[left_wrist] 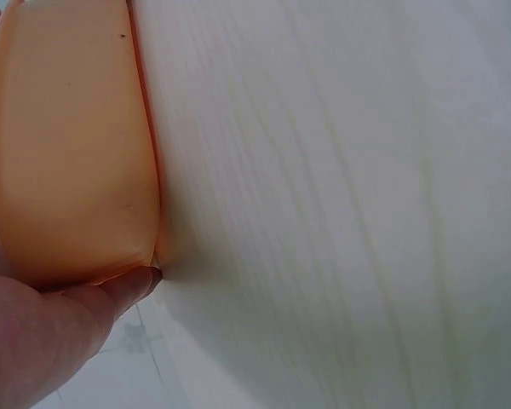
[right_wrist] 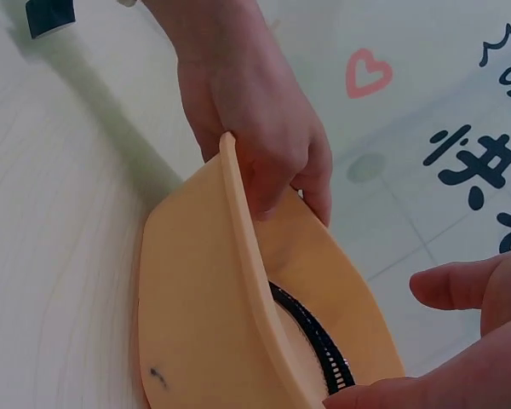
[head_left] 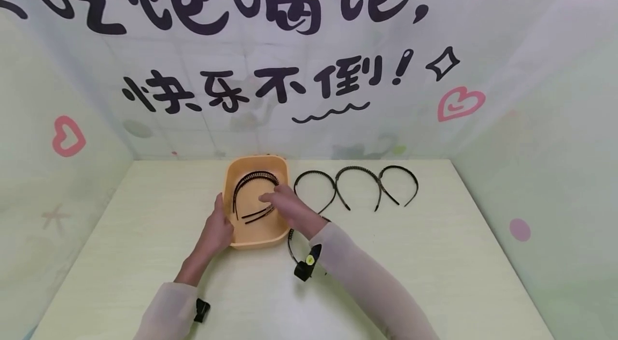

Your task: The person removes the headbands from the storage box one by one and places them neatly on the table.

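Note:
An orange plastic basin (head_left: pixel 258 245) rests on the table, with several black headbands (head_left: pixel 256 175) lying inside. My left hand (head_left: pixel 217 230) grips its left side; the left wrist view shows the thumb against the outer wall. In the right wrist view, fingers of that hand reach over the rim. My right hand (head_left: pixel 289 206) is over the basin's right edge. Its thumb and a finger are spread apart in the right wrist view, one fingertip near the rim and a toothed headband (right_wrist: pixel 315 328). Its remaining fingers are hidden.
Right of the basin, three black headbands (head_left: pixel 357 168) lie in a row. Another headband (head_left: pixel 290 246) is partly covered by the right forearm. A printed wall (head_left: pixel 270 136) stands behind the table (head_left: pixel 386 265), with side walls left and right.

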The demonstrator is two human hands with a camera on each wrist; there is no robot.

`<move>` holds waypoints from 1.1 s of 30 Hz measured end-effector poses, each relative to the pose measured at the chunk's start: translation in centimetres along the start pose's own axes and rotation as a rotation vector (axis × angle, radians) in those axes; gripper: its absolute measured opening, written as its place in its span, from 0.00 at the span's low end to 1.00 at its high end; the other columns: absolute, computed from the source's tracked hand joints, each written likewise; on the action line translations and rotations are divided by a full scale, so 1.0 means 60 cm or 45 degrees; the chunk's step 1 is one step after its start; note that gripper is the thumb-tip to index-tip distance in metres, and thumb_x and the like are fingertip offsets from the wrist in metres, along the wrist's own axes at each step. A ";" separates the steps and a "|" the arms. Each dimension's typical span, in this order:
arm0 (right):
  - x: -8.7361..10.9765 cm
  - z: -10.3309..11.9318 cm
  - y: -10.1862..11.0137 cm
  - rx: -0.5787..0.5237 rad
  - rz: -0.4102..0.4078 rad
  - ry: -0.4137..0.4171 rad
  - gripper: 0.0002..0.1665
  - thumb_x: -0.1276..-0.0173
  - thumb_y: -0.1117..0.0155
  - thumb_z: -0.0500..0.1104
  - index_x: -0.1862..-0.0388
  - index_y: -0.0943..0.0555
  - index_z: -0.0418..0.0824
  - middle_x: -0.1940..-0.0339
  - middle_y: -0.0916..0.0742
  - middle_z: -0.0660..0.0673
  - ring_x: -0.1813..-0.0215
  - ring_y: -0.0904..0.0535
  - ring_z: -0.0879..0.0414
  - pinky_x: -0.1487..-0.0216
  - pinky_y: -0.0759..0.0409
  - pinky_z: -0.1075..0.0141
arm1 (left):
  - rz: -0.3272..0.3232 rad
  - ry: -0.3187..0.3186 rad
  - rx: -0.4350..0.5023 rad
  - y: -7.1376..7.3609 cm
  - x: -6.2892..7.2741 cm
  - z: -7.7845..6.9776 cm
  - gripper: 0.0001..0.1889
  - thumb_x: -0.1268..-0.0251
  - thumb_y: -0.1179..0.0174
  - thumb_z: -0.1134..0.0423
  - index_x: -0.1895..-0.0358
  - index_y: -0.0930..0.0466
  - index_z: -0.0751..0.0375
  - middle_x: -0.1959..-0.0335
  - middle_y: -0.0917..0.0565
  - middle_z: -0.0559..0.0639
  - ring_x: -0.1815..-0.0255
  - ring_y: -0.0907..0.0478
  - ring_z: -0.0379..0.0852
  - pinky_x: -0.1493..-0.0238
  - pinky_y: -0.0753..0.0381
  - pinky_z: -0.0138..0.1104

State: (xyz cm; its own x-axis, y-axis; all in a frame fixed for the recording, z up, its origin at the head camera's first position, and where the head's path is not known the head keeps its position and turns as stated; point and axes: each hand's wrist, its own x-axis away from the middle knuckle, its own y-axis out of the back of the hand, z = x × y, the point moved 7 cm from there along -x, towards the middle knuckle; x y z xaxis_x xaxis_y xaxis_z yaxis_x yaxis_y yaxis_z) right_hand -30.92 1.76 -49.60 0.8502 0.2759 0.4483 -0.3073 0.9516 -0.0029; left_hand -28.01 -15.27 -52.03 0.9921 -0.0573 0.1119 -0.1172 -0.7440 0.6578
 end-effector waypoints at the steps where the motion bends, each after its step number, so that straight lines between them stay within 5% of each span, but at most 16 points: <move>1: -0.002 0.000 -0.001 0.004 -0.013 -0.004 0.48 0.29 0.40 0.46 0.21 0.51 0.31 0.19 0.44 0.35 0.21 0.50 0.38 0.24 0.49 0.45 | 0.003 -0.001 0.001 0.000 0.000 0.000 0.39 0.38 0.65 0.79 0.23 0.70 0.74 0.31 0.39 0.82 0.49 0.26 0.63 0.56 0.24 0.47; 8: -0.006 0.007 -0.007 0.050 -0.041 0.041 0.41 0.29 0.39 0.46 0.23 0.41 0.34 0.23 0.36 0.37 0.23 0.42 0.40 0.26 0.45 0.43 | 0.009 -0.010 0.012 0.001 0.002 0.003 0.40 0.38 0.64 0.79 0.23 0.71 0.74 0.34 0.36 0.84 0.62 0.24 0.58 0.66 0.26 0.41; 16: -0.011 0.006 -0.004 0.031 -0.113 0.016 0.43 0.29 0.39 0.46 0.22 0.43 0.35 0.22 0.36 0.38 0.23 0.42 0.41 0.26 0.44 0.44 | 0.012 0.001 -0.003 -0.001 0.002 0.001 0.39 0.37 0.66 0.78 0.23 0.71 0.73 0.30 0.41 0.82 0.46 0.27 0.64 0.53 0.25 0.48; 20: -0.015 0.006 -0.005 0.006 -0.118 0.022 0.41 0.30 0.39 0.46 0.23 0.41 0.35 0.22 0.36 0.38 0.23 0.41 0.41 0.25 0.44 0.46 | 0.014 0.005 0.001 -0.001 0.001 0.001 0.40 0.37 0.65 0.79 0.23 0.72 0.73 0.32 0.38 0.83 0.53 0.25 0.63 0.59 0.24 0.46; 28: -0.022 0.017 -0.009 -0.126 -0.178 0.134 0.43 0.32 0.37 0.36 0.22 0.45 0.35 0.22 0.39 0.33 0.39 0.22 0.41 0.39 0.24 0.52 | 0.003 -0.003 0.007 0.000 0.002 0.003 0.41 0.39 0.64 0.80 0.23 0.71 0.73 0.31 0.40 0.82 0.51 0.26 0.63 0.59 0.25 0.44; 33: -0.022 0.018 -0.005 -0.211 -0.230 0.135 0.46 0.32 0.38 0.35 0.21 0.49 0.35 0.26 0.33 0.32 0.40 0.21 0.39 0.40 0.23 0.55 | 0.004 0.007 0.024 -0.002 0.000 0.007 0.41 0.39 0.62 0.79 0.23 0.71 0.72 0.46 0.27 0.82 0.68 0.26 0.55 0.71 0.28 0.39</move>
State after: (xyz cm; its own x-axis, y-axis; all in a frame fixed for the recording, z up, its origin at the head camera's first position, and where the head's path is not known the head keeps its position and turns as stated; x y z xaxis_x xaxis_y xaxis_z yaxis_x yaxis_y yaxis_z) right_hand -32.41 0.99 -49.23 0.9277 0.1040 0.3586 -0.0798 0.9935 -0.0817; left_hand -27.97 -15.43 -52.41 0.9914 -0.0563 0.1184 -0.1198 -0.7561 0.6434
